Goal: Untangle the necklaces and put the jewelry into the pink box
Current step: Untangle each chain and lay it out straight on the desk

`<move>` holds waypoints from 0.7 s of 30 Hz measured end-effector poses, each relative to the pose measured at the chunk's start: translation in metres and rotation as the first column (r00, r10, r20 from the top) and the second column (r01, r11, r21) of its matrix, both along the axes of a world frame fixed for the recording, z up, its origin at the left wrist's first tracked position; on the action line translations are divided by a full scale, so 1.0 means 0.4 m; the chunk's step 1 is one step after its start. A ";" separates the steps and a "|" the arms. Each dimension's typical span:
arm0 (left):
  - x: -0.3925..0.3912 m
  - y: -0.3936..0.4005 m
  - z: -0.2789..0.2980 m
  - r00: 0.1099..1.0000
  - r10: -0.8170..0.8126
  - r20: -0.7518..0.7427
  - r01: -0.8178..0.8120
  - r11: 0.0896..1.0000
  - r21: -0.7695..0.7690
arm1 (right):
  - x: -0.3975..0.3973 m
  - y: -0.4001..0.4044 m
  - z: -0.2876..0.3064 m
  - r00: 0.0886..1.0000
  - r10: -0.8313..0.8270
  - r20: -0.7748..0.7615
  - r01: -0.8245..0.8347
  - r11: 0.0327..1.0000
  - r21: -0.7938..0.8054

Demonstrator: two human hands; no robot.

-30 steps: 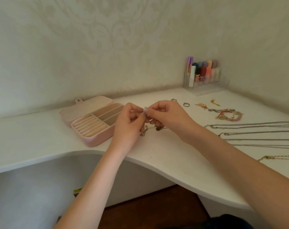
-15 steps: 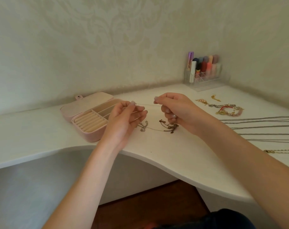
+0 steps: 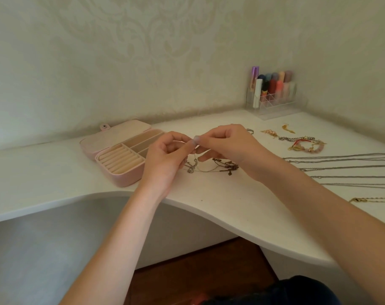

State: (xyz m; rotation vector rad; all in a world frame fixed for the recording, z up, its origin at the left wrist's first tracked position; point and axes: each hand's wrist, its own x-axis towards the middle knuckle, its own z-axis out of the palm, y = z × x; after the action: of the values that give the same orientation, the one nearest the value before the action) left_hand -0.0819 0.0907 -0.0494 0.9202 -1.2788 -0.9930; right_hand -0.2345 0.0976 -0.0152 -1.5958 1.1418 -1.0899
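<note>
A thin necklace with small dark charms (image 3: 225, 165) lies on the white desk (image 3: 220, 201) in front of me. My left hand (image 3: 165, 158) and my right hand (image 3: 227, 144) meet just above it, fingertips pinched together on its fine strand. Part of the chain (image 3: 190, 167) hangs below my left fingers. The pink box (image 3: 123, 180) stands open to the left of my hands, its lid laid back, showing ring rolls and long compartments.
Several long silver chains (image 3: 341, 168) lie stretched out at the right, with a gold chain (image 3: 363, 199) nearer the edge. Bracelets and earrings (image 3: 306, 143) sit behind them. A clear organizer of lipsticks (image 3: 273, 93) stands in the corner. The desk edge curves in front of me.
My hands were together, then pulled apart with the strand stretched between them, and now the fingertips are pinched together again above the necklace.
</note>
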 end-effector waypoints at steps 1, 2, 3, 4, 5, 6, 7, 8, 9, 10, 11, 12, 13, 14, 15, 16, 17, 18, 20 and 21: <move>-0.001 0.000 -0.001 1.000 0.014 0.021 -0.014 1.000 -0.016 | 0.002 0.001 0.002 1.000 -0.002 -0.001 0.002 0.999 0.039; -0.003 0.000 -0.001 0.998 0.031 0.050 -0.030 0.999 -0.034 | 0.005 0.001 0.002 1.000 -0.004 -0.008 0.005 0.997 0.073; -0.003 0.002 -0.001 0.996 0.047 0.081 -0.043 0.998 -0.054 | 0.006 0.001 0.002 1.000 -0.007 -0.013 0.009 0.995 0.102; -0.004 0.003 0.000 0.992 0.060 0.110 -0.052 0.996 -0.077 | 0.007 0.001 0.003 1.000 -0.011 -0.014 0.013 0.992 0.128; -0.003 0.004 0.000 0.989 0.070 0.133 -0.057 0.993 -0.100 | 0.007 0.001 0.007 1.000 -0.014 -0.014 0.016 0.988 0.154; -0.004 0.004 0.000 0.984 0.082 0.155 -0.063 0.990 -0.123 | 0.007 0.002 0.010 1.000 -0.015 -0.011 0.017 0.982 0.186; -0.005 0.006 0.001 0.980 0.097 0.175 -0.072 0.987 -0.146 | 0.007 0.003 0.014 1.000 -0.013 -0.002 0.013 0.974 0.227; -0.007 0.007 0.001 0.974 0.116 0.196 -0.083 0.982 -0.170 | 0.008 0.004 0.016 1.000 -0.006 0.016 0.001 0.962 0.275; -0.009 0.009 0.000 0.967 0.133 0.219 -0.092 0.977 -0.191 | 0.009 0.006 0.017 0.999 0.000 0.037 -0.012 0.949 0.315; -0.011 0.010 0.000 0.959 0.149 0.242 -0.098 0.972 -0.211 | 0.013 0.007 0.016 0.999 0.001 0.053 -0.019 0.942 0.334; -0.013 0.012 0.000 0.952 0.162 0.260 -0.102 0.968 -0.228 | 0.016 0.008 0.015 0.998 -0.006 0.056 -0.013 0.944 0.330; -0.015 0.014 -0.001 0.946 0.175 0.273 -0.109 0.965 -0.240 | 0.018 0.008 0.012 0.998 -0.013 0.054 -0.004 0.949 0.314; -0.016 0.015 -0.002 0.943 0.181 0.278 -0.113 0.963 -0.243 | 0.018 0.008 0.011 0.999 -0.018 0.046 0.004 0.957 0.291; -0.018 0.016 -0.003 0.944 0.177 0.278 -0.112 0.965 -0.236 | 0.016 0.008 0.010 0.999 -0.021 0.034 0.011 0.965 0.262; -0.022 0.017 -0.003 0.946 0.165 0.279 -0.104 0.970 -0.220 | 0.012 0.008 0.011 1.000 -0.022 0.018 0.017 0.973 0.229; -0.028 0.021 -0.001 0.945 0.152 0.291 -0.094 0.975 -0.203 | 0.007 0.007 0.012 1.000 -0.024 0.001 0.023 0.981 0.194; -0.036 0.024 0.002 0.941 0.140 0.309 -0.085 0.979 -0.186 | 0.002 0.007 0.015 0.999 -0.031 -0.018 0.033 0.988 0.154; -0.045 0.027 0.005 0.937 0.128 0.324 -0.074 0.982 -0.171 | -0.001 0.005 0.017 0.998 -0.051 -0.048 0.055 0.994 0.097; -0.067 0.033 0.020 0.943 0.085 0.322 -0.047 0.991 -0.123 | -0.003 -0.003 0.027 0.976 -0.142 -0.167 0.131 0.988 -0.076; -0.080 0.037 0.029 0.953 0.046 0.299 -0.021 0.996 -0.087 | -0.004 -0.007 0.037 0.956 -0.200 -0.216 0.166 0.973 -0.162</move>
State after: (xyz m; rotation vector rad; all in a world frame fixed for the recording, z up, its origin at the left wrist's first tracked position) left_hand -0.1138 0.1055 -0.0379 1.0537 -1.5423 -0.7857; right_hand -0.2361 0.0948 -0.0004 -1.7920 1.4176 -1.1476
